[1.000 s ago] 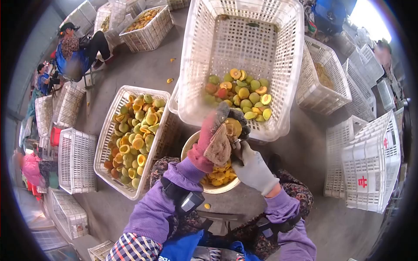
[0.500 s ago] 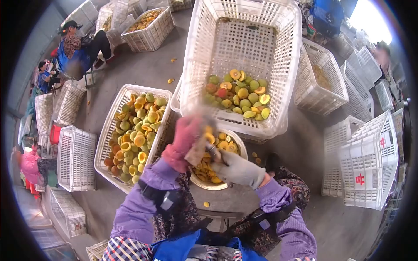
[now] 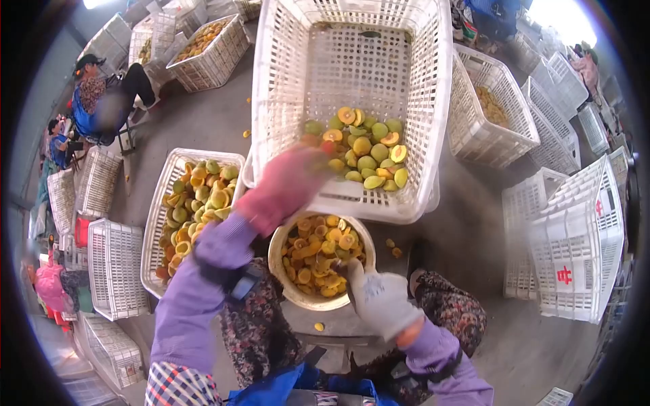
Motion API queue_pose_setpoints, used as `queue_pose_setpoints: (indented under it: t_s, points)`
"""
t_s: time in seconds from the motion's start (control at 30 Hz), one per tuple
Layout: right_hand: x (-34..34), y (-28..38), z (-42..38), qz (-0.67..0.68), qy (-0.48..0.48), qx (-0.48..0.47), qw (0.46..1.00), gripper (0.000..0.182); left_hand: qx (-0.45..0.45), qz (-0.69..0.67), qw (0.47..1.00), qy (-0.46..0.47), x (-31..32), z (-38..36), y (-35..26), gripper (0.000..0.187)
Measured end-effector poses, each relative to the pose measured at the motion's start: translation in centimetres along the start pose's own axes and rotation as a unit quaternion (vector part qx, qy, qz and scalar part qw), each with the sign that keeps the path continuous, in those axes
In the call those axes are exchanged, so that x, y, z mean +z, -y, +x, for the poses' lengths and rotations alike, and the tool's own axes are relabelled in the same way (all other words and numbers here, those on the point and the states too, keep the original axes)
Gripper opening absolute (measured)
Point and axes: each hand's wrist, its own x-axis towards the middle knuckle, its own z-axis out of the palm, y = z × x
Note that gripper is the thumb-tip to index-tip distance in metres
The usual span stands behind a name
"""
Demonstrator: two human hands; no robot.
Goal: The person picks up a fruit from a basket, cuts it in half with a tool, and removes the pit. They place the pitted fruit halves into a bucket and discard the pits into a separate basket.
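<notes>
My left hand (image 3: 290, 181), in a pink glove, reaches over the near rim of a big white crate (image 3: 352, 199). Its fingers are smeared by motion among the green-yellow peaches (image 3: 367, 162), several of them cut. In a white glove, my right hand (image 3: 382, 301) is closed around a small tool (image 3: 340, 268) beside the bucket's right rim; most of the tool is hidden. Between my knees stands a cream bucket (image 3: 276, 284) filled with small yellow-orange fruit pieces (image 3: 315, 254). Left of it, a white crate (image 3: 152, 233) holds hollowed peach halves (image 3: 193, 203).
White crates stand on both sides, among them a tall one (image 3: 579, 243) with red marks and one (image 3: 494, 142) with yellow fruit. Two seated people (image 3: 101, 101) work at the far left. A few fruit bits (image 3: 394, 249) lie on the floor.
My left hand has moved from above the bucket up into the big crate, away from my right hand. My right hand has drawn back slightly toward me, uncovering the bucket's contents.
</notes>
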Motion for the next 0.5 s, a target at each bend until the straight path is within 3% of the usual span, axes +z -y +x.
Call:
queue_pose_setpoints:
  t_s: [0.07,0.1,0.17,0.23,0.27,0.37,0.47,0.5]
  points:
    - [-1.1,-0.7,-1.0,0.014,-0.025,0.022,0.999,0.040,-0.173,-0.121,0.972,0.099,5.0,6.1,1.7,0.034]
    - [-1.9,-1.3,-1.4,-0.017,-0.053,0.020,0.998,0.021,-0.135,-0.009,0.983,0.120,7.5,8.8,2.6,0.040]
    - [-3.5,-2.0,-1.7,0.061,0.012,0.083,0.995,0.020,-0.149,0.064,0.981,0.108,12.8,13.0,5.6,0.050]
    - [-4.8,-2.6,-2.0,0.107,0.020,0.119,0.987,0.020,-0.252,-0.015,0.966,0.050,16.5,15.4,6.9,0.055]
    - [-4.9,-3.2,-2.2,0.111,0.025,0.119,0.986,0.024,-0.248,0.009,0.969,0.001,17.7,15.7,6.2,0.059]
    - [-5.1,-3.8,-2.9,0.134,0.036,0.120,0.983,0.033,-0.299,0.064,0.952,0.012,18.8,16.5,5.4,0.059]
    - [-5.3,-4.1,-2.4,0.145,-0.001,0.123,0.982,0.029,-0.262,0.010,0.963,0.065,17.4,15.5,5.6,0.057]
    - [-4.5,-4.3,-2.3,0.137,-0.024,0.138,0.981,0.025,-0.243,-0.069,0.965,0.072,17.6,15.3,7.0,0.054]
